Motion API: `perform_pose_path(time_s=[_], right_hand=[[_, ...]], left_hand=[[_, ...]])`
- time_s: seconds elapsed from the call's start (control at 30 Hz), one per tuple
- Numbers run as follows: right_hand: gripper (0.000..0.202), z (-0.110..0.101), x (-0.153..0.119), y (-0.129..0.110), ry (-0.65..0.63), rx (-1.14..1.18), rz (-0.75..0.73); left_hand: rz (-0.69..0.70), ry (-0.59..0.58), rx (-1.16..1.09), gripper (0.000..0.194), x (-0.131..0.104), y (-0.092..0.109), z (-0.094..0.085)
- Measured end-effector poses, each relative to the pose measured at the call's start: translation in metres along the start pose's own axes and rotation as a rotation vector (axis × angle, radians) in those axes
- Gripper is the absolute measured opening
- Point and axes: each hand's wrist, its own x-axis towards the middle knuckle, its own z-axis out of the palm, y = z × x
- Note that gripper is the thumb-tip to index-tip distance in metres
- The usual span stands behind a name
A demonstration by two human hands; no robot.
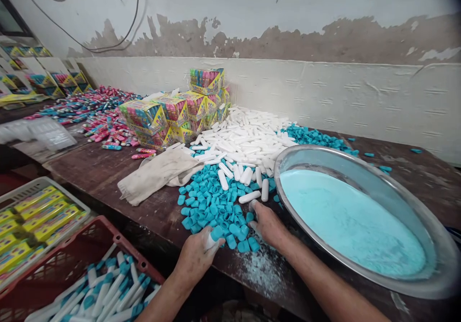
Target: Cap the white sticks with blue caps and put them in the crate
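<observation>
My left hand (197, 252) is closed around a white tube (210, 241) with a blue cap (216, 233) on its upper end; the rest of the tube is hidden in the palm. My right hand (268, 222) is at the right edge of a heap of blue caps (212, 194), thumb and forefinger apart, with a loose cap (249, 216) at the gap. Just beyond its fingertips lie white tubes (249, 197), part of a large white pile (248, 137). Pale powder dusts the fingers.
A wide metal basin (288, 206) of light blue powder stands at the right. At lower left, a red crate (104, 235) holds capped tubes, beside a pale crate (39, 185) of yellow boxes. Beyond are a cloth (154, 175), packed display boxes (173, 115) and colourful tubes (104, 110).
</observation>
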Motion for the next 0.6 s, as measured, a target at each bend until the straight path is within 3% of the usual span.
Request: perform_pose_path(time_s=[0.17, 0.3, 0.47, 0.6], right_hand=[[0.034, -0.001, 0.014, -0.009, 0.129, -0.036, -0.083], [0.036, -0.004, 0.038, -0.011, 0.298, -0.254, 0.003], [0.045, 0.003, 0.043, -0.007, 0.178, -0.316, -0.089], [0.037, 0.009, 0.019, 0.002, 0.133, 0.105, -0.241]], left_hand=[[0.010, -0.029, 0.020, 0.021, 0.004, 0.008, 0.002], [0.017, -0.046, 0.046, 0.026, 0.009, 0.016, 0.005], [0.011, -0.051, 0.034, 0.028, 0.011, 0.016, 0.006], [0.022, -0.048, 0.010, 0.027, 0.009, 0.013, 0.004]])
